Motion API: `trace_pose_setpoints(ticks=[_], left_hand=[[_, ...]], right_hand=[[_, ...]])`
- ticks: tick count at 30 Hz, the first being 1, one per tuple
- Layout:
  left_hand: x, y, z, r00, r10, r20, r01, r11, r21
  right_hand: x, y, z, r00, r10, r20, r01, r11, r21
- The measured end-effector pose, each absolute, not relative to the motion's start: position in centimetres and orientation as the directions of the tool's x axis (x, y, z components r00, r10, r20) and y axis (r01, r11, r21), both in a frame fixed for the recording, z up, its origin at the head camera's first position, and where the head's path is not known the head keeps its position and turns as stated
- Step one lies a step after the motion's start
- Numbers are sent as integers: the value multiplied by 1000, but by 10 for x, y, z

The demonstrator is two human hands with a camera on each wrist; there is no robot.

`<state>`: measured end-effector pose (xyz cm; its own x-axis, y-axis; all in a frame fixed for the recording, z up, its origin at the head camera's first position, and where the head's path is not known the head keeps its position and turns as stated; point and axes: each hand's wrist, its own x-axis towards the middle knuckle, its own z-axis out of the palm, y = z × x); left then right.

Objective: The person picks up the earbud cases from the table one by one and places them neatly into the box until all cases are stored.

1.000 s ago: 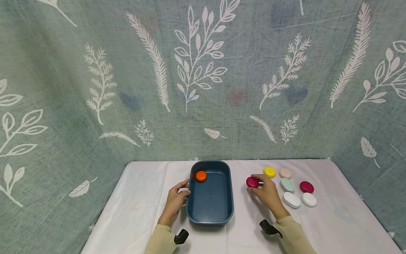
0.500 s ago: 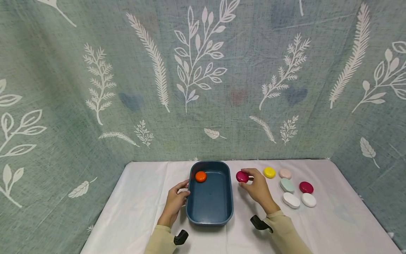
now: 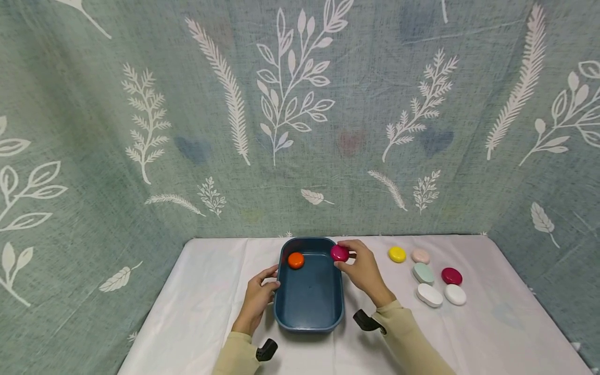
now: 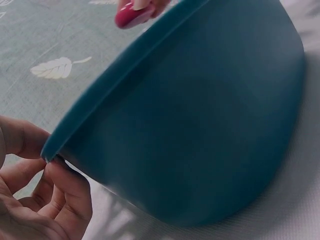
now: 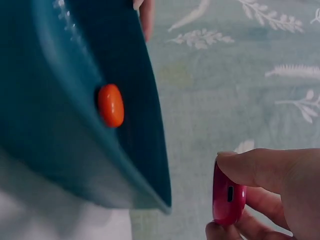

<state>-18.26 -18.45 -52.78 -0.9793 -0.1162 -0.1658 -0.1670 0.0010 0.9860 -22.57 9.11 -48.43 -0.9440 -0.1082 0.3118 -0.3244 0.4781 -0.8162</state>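
Observation:
My right hand (image 3: 364,268) pinches a glossy crimson rounded case (image 3: 339,253) between thumb and fingers. In the right wrist view a small dark port shows in the edge of the crimson case (image 5: 229,192). In the head view this case overlaps the far right rim of a dark blue plastic tub (image 3: 309,312). My left hand (image 3: 257,297) grips the tub's left rim; in the left wrist view the thumb and fingers (image 4: 67,192) pinch that rim. An orange rounded case (image 3: 296,260) lies inside the tub, toward its far left corner.
To the right on the white cloth lie several similar rounded cases: a yellow one (image 3: 397,254), a pale pink one (image 3: 421,255), a mint one (image 3: 423,273), a dark red one (image 3: 451,276) and two white ones. A patterned curtain (image 3: 300,198) stands behind the table.
My right hand has carried the crimson case left and away from me, from the cloth beside the tub to its far right rim. My left hand stays on the tub.

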Motion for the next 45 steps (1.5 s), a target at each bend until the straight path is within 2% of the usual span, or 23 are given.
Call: trace_pose_setpoints(ticks=[19, 26, 45], left_hand=[[-182, -184, -528, -980, -118, -161, -162, 1, 987], [-182, -185, -527, -978, -120, -169, -171, 7, 985], [-185, -185, -533, -978, -120, -169, -171, 6, 985]], right_hand=[[-230, 46, -483, -921, -207, 329, -389, 472, -791], [-234, 34, -482, -940, -222, 259, -333, 436, -836], [-239, 9, -498, -931, -299, 208, -338, 499, -798]])
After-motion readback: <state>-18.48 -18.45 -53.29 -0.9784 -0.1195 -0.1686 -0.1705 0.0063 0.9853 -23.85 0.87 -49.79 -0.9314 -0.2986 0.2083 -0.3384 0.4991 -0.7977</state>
